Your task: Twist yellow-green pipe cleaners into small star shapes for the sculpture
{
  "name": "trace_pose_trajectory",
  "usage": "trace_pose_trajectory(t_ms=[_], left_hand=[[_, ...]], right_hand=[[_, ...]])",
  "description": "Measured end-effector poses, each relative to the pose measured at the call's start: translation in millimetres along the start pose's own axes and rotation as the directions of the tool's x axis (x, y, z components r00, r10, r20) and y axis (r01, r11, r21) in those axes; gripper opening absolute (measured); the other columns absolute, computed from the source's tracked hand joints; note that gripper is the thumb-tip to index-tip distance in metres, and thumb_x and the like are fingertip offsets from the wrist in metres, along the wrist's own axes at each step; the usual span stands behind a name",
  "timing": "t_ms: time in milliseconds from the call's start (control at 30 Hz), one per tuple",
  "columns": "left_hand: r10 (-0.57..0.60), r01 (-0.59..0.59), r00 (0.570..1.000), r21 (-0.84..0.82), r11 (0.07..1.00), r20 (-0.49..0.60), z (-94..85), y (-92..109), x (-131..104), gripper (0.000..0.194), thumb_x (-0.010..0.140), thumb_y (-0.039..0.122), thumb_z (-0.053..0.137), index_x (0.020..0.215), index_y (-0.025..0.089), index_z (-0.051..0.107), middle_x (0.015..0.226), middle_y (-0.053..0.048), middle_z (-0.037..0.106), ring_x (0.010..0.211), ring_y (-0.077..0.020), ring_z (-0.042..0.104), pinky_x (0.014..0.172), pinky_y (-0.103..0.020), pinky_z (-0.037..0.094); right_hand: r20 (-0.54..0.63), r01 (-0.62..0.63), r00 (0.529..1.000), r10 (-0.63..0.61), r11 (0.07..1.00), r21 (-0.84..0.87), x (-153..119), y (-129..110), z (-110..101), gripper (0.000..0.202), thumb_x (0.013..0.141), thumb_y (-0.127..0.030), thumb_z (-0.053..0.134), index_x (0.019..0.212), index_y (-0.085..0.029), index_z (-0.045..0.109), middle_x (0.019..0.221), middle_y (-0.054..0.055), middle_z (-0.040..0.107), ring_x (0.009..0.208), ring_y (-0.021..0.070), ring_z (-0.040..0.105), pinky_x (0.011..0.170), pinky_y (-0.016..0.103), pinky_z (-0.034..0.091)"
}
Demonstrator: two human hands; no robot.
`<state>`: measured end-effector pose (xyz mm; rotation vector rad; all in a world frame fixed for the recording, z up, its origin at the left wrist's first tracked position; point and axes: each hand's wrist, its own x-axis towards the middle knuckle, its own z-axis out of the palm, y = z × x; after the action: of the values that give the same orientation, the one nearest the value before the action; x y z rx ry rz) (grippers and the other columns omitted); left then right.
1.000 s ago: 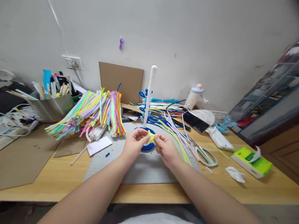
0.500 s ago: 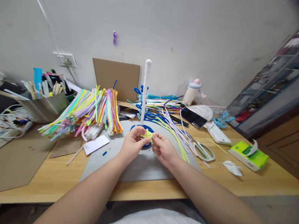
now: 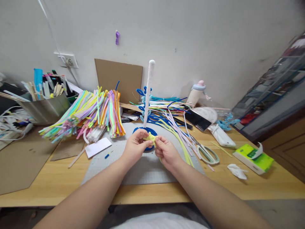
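Observation:
Between my two hands is a small bent piece of yellow pipe cleaner (image 3: 151,137). My left hand (image 3: 136,144) pinches its left side with thumb and fingers, and my right hand (image 3: 165,151) grips its right side. Fingertips hide part of the piece. Just behind it, a white wrapped rod (image 3: 148,92) stands upright over a coiled blue base (image 3: 150,130), which my hands partly cover. Looped blue pipe cleaners (image 3: 143,101) show beside the rod. Below my hands lies a grey cutting mat (image 3: 143,173).
Bundled coloured pipe cleaners (image 3: 88,111) lie left, near a metal pot (image 3: 45,109) of sticks. Loose yellow pipe cleaners (image 3: 179,140), scissors (image 3: 207,154), a phone (image 3: 197,120), a crumpled tissue (image 3: 237,171) and a green tissue pack (image 3: 254,158) lie right. A white card (image 3: 98,148) rests left.
The yellow pipe cleaner piece has turned slightly between my fingertips. Both hands stay in nearly the same place, still gripping it.

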<state>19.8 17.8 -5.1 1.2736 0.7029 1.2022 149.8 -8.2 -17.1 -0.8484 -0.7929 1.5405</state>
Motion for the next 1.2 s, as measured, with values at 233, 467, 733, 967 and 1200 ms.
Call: trace_pose_trajectory(t_ms=[233,467,733,967,1200], left_hand=[[-0.047,0.049,0.996,0.025,0.999,-0.076,-2.4,2,2,0.026,0.064,0.034,0.072,0.075,0.015,0.056,0.067,0.002,0.057,0.059,-0.0083,0.052,0.058,-0.020,0.043],[-0.116,0.115,0.993,-0.012,0.993,-0.019,-7.4,8,5,0.024,0.060,0.031,0.076,0.068,0.014,0.060,0.068,0.000,0.063,0.063,-0.0105,0.056,0.064,-0.023,0.043],[-0.131,0.131,0.991,0.026,0.991,0.002,-10.5,10,5,0.021,0.060,0.029,0.076,0.065,0.013,0.063,0.065,-0.001,0.064,0.061,-0.0110,0.056,0.064,-0.024,0.044],[-0.165,0.166,0.986,-0.108,0.980,0.018,-3.2,-4,1,0.026,0.066,0.031,0.073,0.083,0.014,0.064,0.078,-0.002,0.064,0.068,-0.0100,0.057,0.067,-0.022,0.044],[-0.213,0.205,0.977,-0.175,0.963,-0.030,0.8,-12,-2,0.022,0.063,0.030,0.074,0.076,0.015,0.065,0.077,-0.003,0.066,0.068,-0.0113,0.058,0.063,-0.022,0.045]], right_hand=[[-0.065,0.170,0.981,-0.185,0.967,-0.191,0,2,1,0.027,0.069,-0.041,0.069,0.073,-0.017,0.059,0.045,-0.009,0.035,0.038,0.0041,0.019,0.039,0.021,0.013],[-0.057,0.268,0.949,-0.311,0.887,-0.376,-3,-4,0,0.022,0.070,-0.038,0.067,0.072,-0.017,0.064,0.050,-0.004,0.046,0.043,0.0067,0.030,0.042,0.021,0.022],[0.031,0.279,0.955,-0.296,0.857,-0.433,0,-7,-7,0.021,0.072,-0.037,0.066,0.071,-0.016,0.066,0.057,-0.002,0.055,0.045,0.0065,0.033,0.043,0.021,0.025],[-0.015,0.274,0.955,-0.296,0.901,-0.337,1,-4,-3,0.024,0.069,-0.039,0.068,0.071,-0.016,0.062,0.049,-0.005,0.048,0.043,0.0066,0.035,0.041,0.020,0.026],[-0.026,0.311,0.938,-0.345,0.873,-0.375,1,5,-1,0.022,0.074,-0.036,0.063,0.068,-0.018,0.054,0.057,-0.003,0.054,0.049,0.0088,0.046,0.047,0.020,0.035]])
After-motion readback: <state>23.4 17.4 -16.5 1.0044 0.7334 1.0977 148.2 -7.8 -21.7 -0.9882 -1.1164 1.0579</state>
